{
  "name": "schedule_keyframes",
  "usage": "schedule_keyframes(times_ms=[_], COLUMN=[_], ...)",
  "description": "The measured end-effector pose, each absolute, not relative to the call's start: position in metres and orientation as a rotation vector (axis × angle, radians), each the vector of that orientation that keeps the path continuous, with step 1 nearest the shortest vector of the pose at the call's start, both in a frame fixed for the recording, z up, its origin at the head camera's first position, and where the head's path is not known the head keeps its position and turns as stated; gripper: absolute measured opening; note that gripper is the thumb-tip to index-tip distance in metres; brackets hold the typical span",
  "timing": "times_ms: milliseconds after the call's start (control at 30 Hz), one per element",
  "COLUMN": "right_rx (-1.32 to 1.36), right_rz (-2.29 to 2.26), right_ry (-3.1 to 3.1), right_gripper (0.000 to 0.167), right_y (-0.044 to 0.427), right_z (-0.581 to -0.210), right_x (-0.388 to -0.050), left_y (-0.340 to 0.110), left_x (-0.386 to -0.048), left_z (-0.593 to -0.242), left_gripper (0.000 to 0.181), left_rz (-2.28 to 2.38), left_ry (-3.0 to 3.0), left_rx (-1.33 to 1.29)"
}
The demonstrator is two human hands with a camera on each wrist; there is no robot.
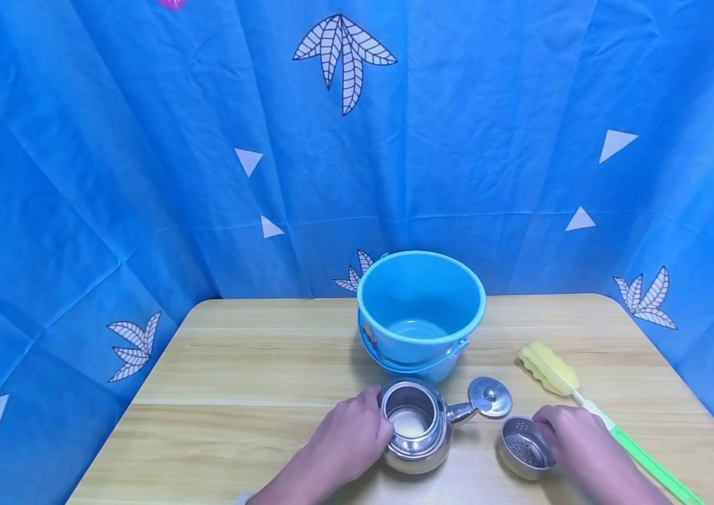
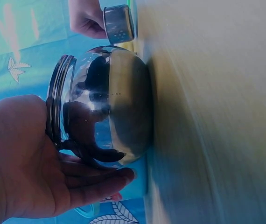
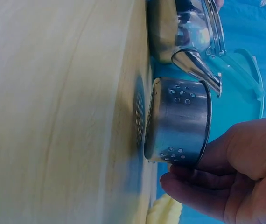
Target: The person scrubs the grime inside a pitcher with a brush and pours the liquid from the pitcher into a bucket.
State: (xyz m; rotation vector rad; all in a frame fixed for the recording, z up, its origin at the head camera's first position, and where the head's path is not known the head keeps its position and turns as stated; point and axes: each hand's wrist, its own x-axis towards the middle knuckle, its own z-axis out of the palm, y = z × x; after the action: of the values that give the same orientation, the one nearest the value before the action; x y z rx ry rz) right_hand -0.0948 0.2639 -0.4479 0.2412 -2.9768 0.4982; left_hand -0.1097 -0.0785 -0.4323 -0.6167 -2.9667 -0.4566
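Observation:
A round steel teapot (image 1: 416,449) stands open on the table, its spout pointing right. My left hand (image 1: 357,431) grips it at the handle side; in the left wrist view the fingers of that hand (image 2: 35,158) curl about the dark handle beside the body (image 2: 119,102). My right hand (image 1: 574,442) pinches the rim of a small perforated steel strainer (image 1: 525,449) to the right of the pot. In the right wrist view, thumb and fingers of the hand (image 3: 245,172) hold the strainer (image 3: 179,123) upright, its base at or just above the table.
Behind the teapot stands a light blue bucket (image 1: 416,358) with its handle down. A round steel lid (image 1: 490,397) lies near the spout. At the right lies a brush with a yellow sponge head (image 1: 549,368) and green handle (image 1: 654,468). A blue curtain (image 1: 458,140) hangs behind the wooden table (image 1: 237,365).

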Motion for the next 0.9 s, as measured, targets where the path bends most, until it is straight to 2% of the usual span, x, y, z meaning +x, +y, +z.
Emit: schedule_keyframes(times_ms=[600, 900], right_rx=[0.213, 0.176], right_rz=[0.54, 0.584], right_ry=[-2.981, -3.032], right_gripper=[0.007, 0.009], right_y=[0.2661, 0.2645], right_z=[-0.4497, -0.4466], right_x=[-0.0961, -0.097], left_y=[-0.0788, -0.0792], left_x=[-0.1088, -0.1082], left_z=[-0.4308, -0.4297], left_gripper=[0.047, 0.049], left_rz=[-0.457, -0.459], left_ry=[-2.971, -2.995], left_rx=[-0.627, -0.631])
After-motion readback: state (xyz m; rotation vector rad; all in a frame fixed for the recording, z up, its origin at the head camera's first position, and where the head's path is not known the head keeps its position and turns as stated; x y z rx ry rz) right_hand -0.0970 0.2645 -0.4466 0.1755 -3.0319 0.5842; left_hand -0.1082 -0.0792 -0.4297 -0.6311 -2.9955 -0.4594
